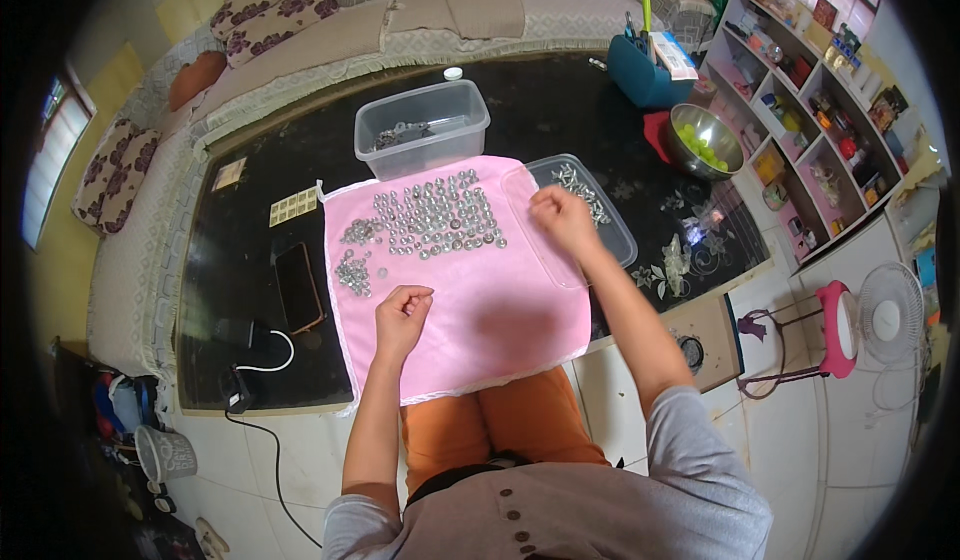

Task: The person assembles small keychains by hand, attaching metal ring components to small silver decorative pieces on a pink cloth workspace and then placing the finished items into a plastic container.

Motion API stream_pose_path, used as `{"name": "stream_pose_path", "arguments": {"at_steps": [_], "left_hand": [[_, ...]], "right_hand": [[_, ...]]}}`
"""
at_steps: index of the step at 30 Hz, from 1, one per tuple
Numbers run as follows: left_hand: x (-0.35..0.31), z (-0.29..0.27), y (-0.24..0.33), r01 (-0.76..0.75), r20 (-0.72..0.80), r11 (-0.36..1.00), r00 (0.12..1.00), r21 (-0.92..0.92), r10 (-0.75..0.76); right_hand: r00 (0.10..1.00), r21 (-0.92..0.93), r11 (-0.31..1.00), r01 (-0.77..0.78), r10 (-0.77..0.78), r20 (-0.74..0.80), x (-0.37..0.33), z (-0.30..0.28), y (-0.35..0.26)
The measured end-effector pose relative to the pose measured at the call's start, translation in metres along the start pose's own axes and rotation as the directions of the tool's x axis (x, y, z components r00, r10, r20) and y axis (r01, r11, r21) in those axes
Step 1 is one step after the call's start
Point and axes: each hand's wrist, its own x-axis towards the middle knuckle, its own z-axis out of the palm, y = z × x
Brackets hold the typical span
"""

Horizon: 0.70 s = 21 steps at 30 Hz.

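My left hand is over the pink cloth, fingers curled into a pinch; anything between them is too small to make out. My right hand hovers at the near left side of a shallow clear tub, its fingers bent together and their tips partly hidden. Small silver screw-like pieces lie in that tub. Rows of small round metal pieces cover the far part of the cloth. To their left are two loose heaps, a greyish one and a shinier one.
A clear plastic box with dark metal parts stands behind the cloth. A clear lid lies beside the tub. Left are a phone and a charger cable. A steel bowl and a teal holder stand far right.
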Motion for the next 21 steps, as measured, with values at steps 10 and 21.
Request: {"name": "stream_pose_path", "arguments": {"at_steps": [10, 21], "left_hand": [[0.001, -0.003, 0.002, -0.072, 0.021, 0.997, 0.997, 0.013, 0.072], [0.001, -0.005, -0.002, -0.091, 0.033, 0.995, 0.995, 0.044, 0.09]], "right_hand": [[0.999, -0.711, 0.702, 0.041, -0.025, 0.032, 0.078, -0.016, 0.021], [0.987, -0.84, 0.517, 0.163, -0.099, 0.13, 0.083, -0.013, 0.047]]}}
